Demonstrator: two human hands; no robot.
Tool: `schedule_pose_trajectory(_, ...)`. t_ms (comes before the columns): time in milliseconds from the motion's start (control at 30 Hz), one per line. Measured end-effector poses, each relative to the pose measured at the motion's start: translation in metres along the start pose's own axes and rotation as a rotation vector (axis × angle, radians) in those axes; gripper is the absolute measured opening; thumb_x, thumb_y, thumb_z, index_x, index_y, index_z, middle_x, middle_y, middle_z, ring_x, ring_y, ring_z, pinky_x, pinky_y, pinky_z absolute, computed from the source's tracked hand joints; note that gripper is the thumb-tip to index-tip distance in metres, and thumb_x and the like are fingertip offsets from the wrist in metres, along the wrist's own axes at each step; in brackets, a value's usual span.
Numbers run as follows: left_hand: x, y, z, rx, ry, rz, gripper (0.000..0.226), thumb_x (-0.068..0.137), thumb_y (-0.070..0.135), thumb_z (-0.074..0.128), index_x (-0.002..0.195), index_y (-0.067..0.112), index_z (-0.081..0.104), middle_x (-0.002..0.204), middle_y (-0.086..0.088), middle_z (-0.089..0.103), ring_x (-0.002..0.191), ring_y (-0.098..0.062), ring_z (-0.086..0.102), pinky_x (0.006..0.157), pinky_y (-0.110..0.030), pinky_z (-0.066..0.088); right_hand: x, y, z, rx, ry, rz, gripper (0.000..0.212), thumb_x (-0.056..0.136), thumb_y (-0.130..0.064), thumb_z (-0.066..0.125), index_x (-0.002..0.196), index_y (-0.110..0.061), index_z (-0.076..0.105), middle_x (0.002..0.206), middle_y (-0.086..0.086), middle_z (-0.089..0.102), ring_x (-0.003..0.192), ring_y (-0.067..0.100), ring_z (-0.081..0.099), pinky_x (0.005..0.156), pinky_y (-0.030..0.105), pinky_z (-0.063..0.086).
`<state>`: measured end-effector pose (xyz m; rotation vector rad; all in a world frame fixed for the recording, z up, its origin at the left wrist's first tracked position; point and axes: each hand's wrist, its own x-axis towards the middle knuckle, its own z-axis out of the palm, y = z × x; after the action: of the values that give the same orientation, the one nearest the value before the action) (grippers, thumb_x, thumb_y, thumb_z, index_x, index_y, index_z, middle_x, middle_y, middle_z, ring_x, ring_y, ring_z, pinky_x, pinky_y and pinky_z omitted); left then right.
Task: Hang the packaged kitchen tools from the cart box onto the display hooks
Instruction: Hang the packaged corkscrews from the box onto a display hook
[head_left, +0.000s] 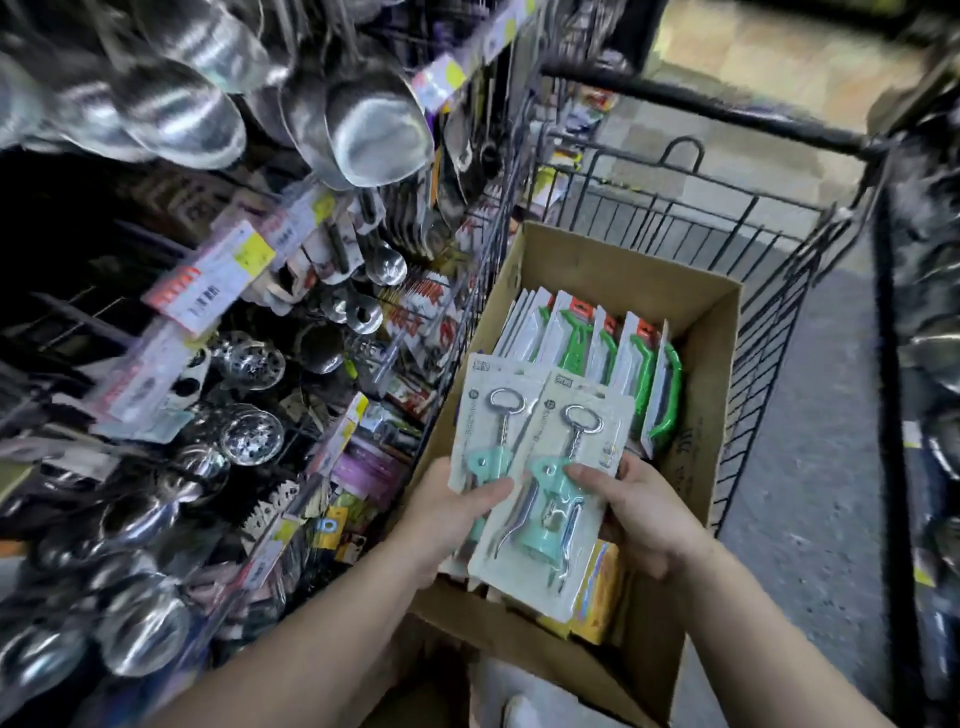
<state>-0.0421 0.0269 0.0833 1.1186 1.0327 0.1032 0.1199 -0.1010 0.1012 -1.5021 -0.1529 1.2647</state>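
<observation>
A tall display rack (218, 270) fills the left side, crowded with hanging steel ladles (379, 135), perforated strainers (252, 436) and carded goods behind price tags; much of it is blurred. To its right stands a black wire cart (769, 270), and inside the cart sits an open cardboard box (711, 332), its long side running away from the person. At the far end of the box a row of packaged green-handled tools (618, 358) stands on edge, and near the close end a yellow package (602, 587) lies partly covered. Above the near half of the box the person holds two carded corkscrew packs side by side, overlapping slightly. Each pack's long axis runs nearly straight away from the person, leaning a little to the right, with the metal ring handle at the far end and the mint-green body and lever arms at the near end. The left pack (485, 415) sits partly behind the right pack (558, 499), which lies on top and reaches closer to the person. The left hand (452, 512) grips the lower part of the left pack, thumb across its face and fingers curled behind. The right hand (647, 514) grasps the right edge of the right pack, thumb pressed on the green body and fingers wrapped underneath. Both bare forearms reach up from the bottom of the view and angle inward, so that the hands come close together over the box.
</observation>
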Motion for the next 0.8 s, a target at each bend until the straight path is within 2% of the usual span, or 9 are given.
schedule_pose_trajectory(67, -0.011, -0.007, -0.002, 0.007, 0.075, 0.031, 0.033, 0.087, 0.021, 0.078, 0.116, 0.015, 0.064, 0.112, -0.002, 0.075, 0.102, -0.02, 0.072, 0.095, -0.046, 0.056, -0.012, -0.005, -0.002, -0.016, -0.019, -0.022, 0.024, 0.095, -0.004, 0.059, 0.119, -0.006, 0.061, 0.097, 0.008, 0.077, 0.081, 0.022, 0.076, 0.06, 0.031, 0.059)
schedule_pose_trajectory(133, -0.025, -0.016, -0.003, 0.006, 0.134, 0.07, 0.036, 0.086, 0.023, 0.079, 0.118, 0.015, 0.066, 0.113, -0.002, 0.076, 0.104, -0.021, 0.071, 0.097, -0.047, 0.055, -0.027, -0.009, -0.006, -0.038, -0.033, -0.063, 0.019, 0.096, -0.001, 0.058, 0.115, -0.004, 0.061, 0.08, 0.004, 0.076, 0.058, 0.014, 0.071, 0.043, 0.022, 0.051)
schedule_pose_trajectory(200, -0.042, -0.026, -0.004, 0.003, 0.186, 0.107, 0.038, 0.085, 0.026, 0.08, 0.119, 0.017, 0.066, 0.112, 0.0, 0.076, 0.104, -0.018, 0.071, 0.097, -0.044, 0.055, -0.041, -0.011, -0.011, -0.07, -0.046, -0.101, 0.021, 0.095, -0.001, 0.059, 0.115, -0.004, 0.06, 0.084, 0.009, 0.075, 0.054, 0.014, 0.07, 0.038, 0.02, 0.046)
schedule_pose_trajectory(267, -0.062, -0.033, -0.002, -0.004, 0.22, 0.145, 0.035, 0.086, 0.027, 0.079, 0.118, 0.019, 0.067, 0.11, 0.003, 0.076, 0.103, -0.017, 0.071, 0.095, -0.041, 0.056, -0.055, -0.012, -0.014, -0.085, -0.082, -0.129, 0.023, 0.094, -0.002, 0.061, 0.116, -0.005, 0.061, 0.097, 0.014, 0.075, 0.064, 0.018, 0.074, 0.043, 0.022, 0.051)
schedule_pose_trajectory(333, -0.086, -0.04, 0.0, -0.019, 0.261, 0.18, 0.026, 0.088, 0.021, 0.076, 0.113, 0.02, 0.069, 0.106, 0.003, 0.077, 0.1, -0.016, 0.072, 0.092, -0.038, 0.056, -0.068, -0.01, -0.014, -0.115, -0.113, -0.158, 0.026, 0.092, -0.003, 0.063, 0.118, -0.006, 0.062, 0.103, 0.014, 0.076, 0.079, 0.024, 0.076, 0.058, 0.031, 0.059)
schedule_pose_trajectory(400, -0.109, -0.049, 0.0, -0.039, 0.324, 0.21, 0.022, 0.089, 0.018, 0.075, 0.11, 0.02, 0.07, 0.103, 0.003, 0.078, 0.1, -0.019, 0.072, 0.092, -0.041, 0.057, -0.08, -0.008, -0.008, -0.162, -0.14, -0.193, 0.028, 0.091, -0.004, 0.066, 0.119, -0.008, 0.063, 0.106, 0.01, 0.076, 0.091, 0.027, 0.075, 0.07, 0.036, 0.06)
schedule_pose_trajectory(500, -0.148, -0.06, -0.006, -0.08, 0.422, 0.237, 0.023, 0.089, 0.018, 0.076, 0.11, 0.02, 0.069, 0.1, 0.004, 0.078, 0.096, -0.017, 0.072, 0.092, -0.044, 0.057, -0.098, -0.008, 0.008, -0.212, -0.227, -0.231, 0.027, 0.09, -0.005, 0.067, 0.117, -0.008, 0.064, 0.108, 0.009, 0.076, 0.094, 0.027, 0.074, 0.071, 0.033, 0.06)
schedule_pose_trajectory(633, -0.2, -0.078, -0.028, -0.174, 0.543, 0.264, 0.026, 0.087, 0.022, 0.077, 0.111, 0.028, 0.067, 0.101, 0.007, 0.078, 0.097, -0.016, 0.073, 0.091, -0.043, 0.058, -0.118, -0.004, 0.046, -0.275, -0.345, -0.276, 0.025, 0.09, -0.005, 0.067, 0.115, -0.009, 0.065, 0.106, 0.01, 0.076, 0.095, 0.03, 0.074, 0.077, 0.04, 0.059)
schedule_pose_trajectory(800, -0.267, -0.104, -0.067, -0.247, 0.755, 0.299, 0.031, 0.085, 0.03, 0.079, 0.112, 0.02, 0.069, 0.102, 0.002, 0.078, 0.097, -0.021, 0.073, 0.087, -0.042, 0.059, -0.141, 0.01, 0.116, -0.382, -0.497, -0.292, 0.025, 0.091, -0.009, 0.068, 0.115, -0.004, 0.065, 0.106, 0.015, 0.075, 0.093, 0.03, 0.073, 0.073, 0.036, 0.057)
